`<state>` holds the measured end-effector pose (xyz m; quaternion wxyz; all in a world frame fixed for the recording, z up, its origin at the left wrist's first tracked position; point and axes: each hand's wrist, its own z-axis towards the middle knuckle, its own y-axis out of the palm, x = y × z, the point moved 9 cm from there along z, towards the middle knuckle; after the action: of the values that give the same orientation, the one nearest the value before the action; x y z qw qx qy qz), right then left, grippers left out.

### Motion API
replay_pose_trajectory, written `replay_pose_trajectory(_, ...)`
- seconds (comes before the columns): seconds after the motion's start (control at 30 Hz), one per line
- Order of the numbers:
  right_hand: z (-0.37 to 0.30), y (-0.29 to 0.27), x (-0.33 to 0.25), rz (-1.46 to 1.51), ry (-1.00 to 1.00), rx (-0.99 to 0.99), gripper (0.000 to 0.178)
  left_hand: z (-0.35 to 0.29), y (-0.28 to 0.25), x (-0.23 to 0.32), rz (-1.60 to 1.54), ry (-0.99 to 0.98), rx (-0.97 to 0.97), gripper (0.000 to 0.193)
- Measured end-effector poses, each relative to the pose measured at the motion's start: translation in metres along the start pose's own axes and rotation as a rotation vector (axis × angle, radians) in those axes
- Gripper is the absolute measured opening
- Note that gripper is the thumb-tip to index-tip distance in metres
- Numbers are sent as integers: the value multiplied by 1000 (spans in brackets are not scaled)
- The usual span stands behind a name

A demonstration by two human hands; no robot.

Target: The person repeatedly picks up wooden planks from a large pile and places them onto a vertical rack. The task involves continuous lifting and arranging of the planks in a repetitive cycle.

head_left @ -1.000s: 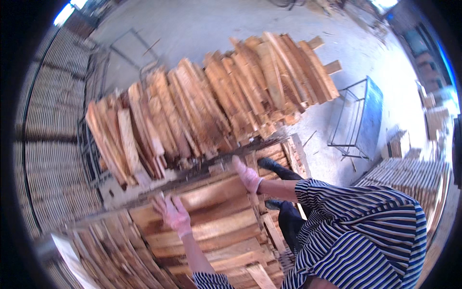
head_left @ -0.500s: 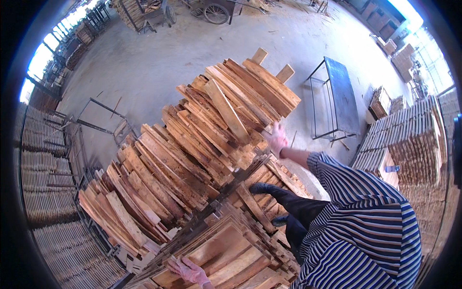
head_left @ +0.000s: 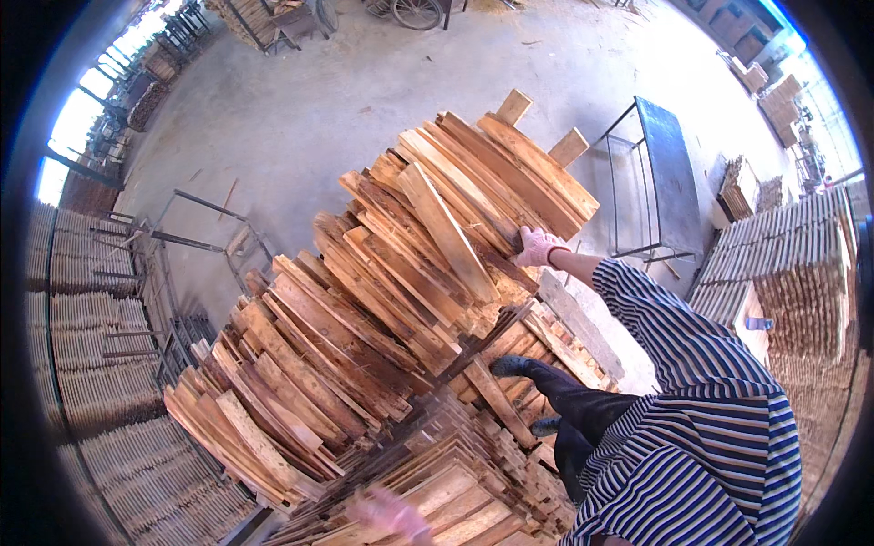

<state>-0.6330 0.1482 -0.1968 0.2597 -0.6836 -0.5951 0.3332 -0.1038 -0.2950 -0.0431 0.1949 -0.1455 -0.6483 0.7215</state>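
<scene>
My right hand, in a pink glove, reaches across to the near end of a large pile of rough wooden boards. Its fingers are bent round a board's end there. Low in the picture my left hand, also gloved in pink, is smeared by motion over a lower stack of boards; its fingers cannot be made out. One loose board lies aslant on top of the pile. Two short board ends stick out beyond its far right side.
My dark boots stand by a wooden board frame between the stacks. A dark metal table stands on the concrete floor to the right. Stacked slats rise at the right, with more stacks at the left beside metal frames.
My right hand has moved up onto the board ends from just beside them. My left hand has shifted right and down and is now blurred. The whole view has shifted slightly.
</scene>
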Motion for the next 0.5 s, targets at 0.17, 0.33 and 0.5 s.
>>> replay_pose_trajectory(0.17, 19, -4, -5, -129, -213, -183, 97, -109, 88, 326, -1367, 124, -838, 80)
replay_pose_trajectory(0.33, 19, -17, -2, -108, -263, -168, 101, -194, 192, 485, -1484, -743, -1623, 64)
replay_pose_trajectory(0.5, -1, -13, -56, -48, -159, -34, 87, -174, 232, 489, -1504, -694, -1734, 37)
